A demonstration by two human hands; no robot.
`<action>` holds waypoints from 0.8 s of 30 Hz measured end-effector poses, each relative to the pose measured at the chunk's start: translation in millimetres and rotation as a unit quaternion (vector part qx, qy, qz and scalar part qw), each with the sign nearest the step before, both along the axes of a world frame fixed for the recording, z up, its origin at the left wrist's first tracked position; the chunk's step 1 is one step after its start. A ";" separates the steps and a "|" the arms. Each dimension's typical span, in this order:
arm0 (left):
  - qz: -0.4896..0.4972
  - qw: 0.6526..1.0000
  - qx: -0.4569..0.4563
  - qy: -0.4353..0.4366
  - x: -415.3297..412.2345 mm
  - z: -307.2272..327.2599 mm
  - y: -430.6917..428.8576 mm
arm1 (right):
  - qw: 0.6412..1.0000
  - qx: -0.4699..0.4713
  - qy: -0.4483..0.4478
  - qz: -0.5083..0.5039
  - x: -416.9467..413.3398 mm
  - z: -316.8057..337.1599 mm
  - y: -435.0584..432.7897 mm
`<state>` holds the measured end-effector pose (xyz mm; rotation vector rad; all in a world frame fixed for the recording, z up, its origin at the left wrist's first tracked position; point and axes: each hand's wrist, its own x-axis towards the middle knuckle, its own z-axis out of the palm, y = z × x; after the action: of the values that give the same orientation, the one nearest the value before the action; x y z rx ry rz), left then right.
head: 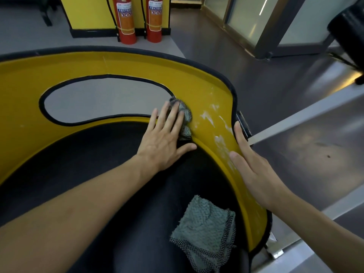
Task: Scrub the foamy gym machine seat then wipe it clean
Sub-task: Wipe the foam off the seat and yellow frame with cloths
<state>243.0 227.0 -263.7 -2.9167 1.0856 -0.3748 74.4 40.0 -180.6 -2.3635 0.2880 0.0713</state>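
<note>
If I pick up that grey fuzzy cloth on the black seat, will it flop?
Probably yes: the crumpled grey terry cloth lies in soft folds on the black padded seat, so it should droop. It looks light, and its nubby surface likely isn't slippery.

The curved plastic seat shell [122,67] is mustard yellow with black edge trim, smeared with white foam streaks [212,119] at three o'clock. The padded cushion [98,174] is black. Both terry cloths [204,229] are grey-green with black-and-white checked borders. Two cylindrical fire extinguishers [126,20] at twelve o'clock are red.
</note>
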 end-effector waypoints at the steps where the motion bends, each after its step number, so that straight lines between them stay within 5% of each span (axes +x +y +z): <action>1: -0.001 1.000 -0.022 -0.007 0.8 5.8 -4.2 | 1.000 0.001 -0.001 0.001 -0.2 0.2 0.4; 6: 0.028 0.986 -0.161 -0.041 9.9 58.4 -32.5 | 1.000 0.008 -0.007 -0.005 0.4 1.6 1.9; 12: -0.078 0.994 -0.057 -0.046 -5.6 19.1 -19.2 | 1.000 0.008 -0.013 -0.004 1.5 -2.2 -0.2; 24: -0.029 0.986 -0.163 -0.002 -20.2 37.0 -25.7 | 1.000 0.010 -0.005 -0.005 -0.6 0.2 0.0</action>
<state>222.8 201.3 -226.7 -3.1642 1.2154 -0.6141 73.7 40.0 -180.4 -2.3422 0.2938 0.0572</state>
